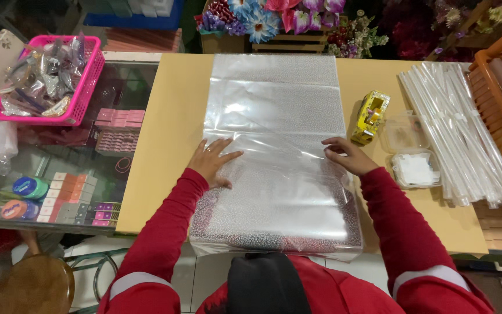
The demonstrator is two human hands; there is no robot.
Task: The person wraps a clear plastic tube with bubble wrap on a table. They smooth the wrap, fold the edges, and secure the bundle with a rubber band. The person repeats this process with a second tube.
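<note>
1. Far left: one pink basket (82,87) of foil-wrapped bits, parked on the glass showcase (117,116) beside the desk (169,145), apparently out of the working area yet within reach.
2. Left hand (211,161): open, palm down, fingers spread flat on the left part of the clear plastic sheet (277,110), seemingly pinning it so the film lay smooth and did not slide.
3. Centre: the stack of dotted clear plastic sheets, laid lengthwise along the middle of the desk, near end hanging slightly over the edge nearest the person; top sheet partly lifted and creased between the two hands. Number of sheets not countable.
4. Right hand (347,156): fingers curled, pinching the right edge of the top sheet, likely to separate or tug it.
5. Just right of the sheets: one yellow tape dispenser (370,116), placed close for quick use.
6. Two small clear tubs (415,168), the nearer holding white pieces.
7. Far right: a bundle of clear sticks (460,134), too many to count, beside one orange basket (498,110).
</note>
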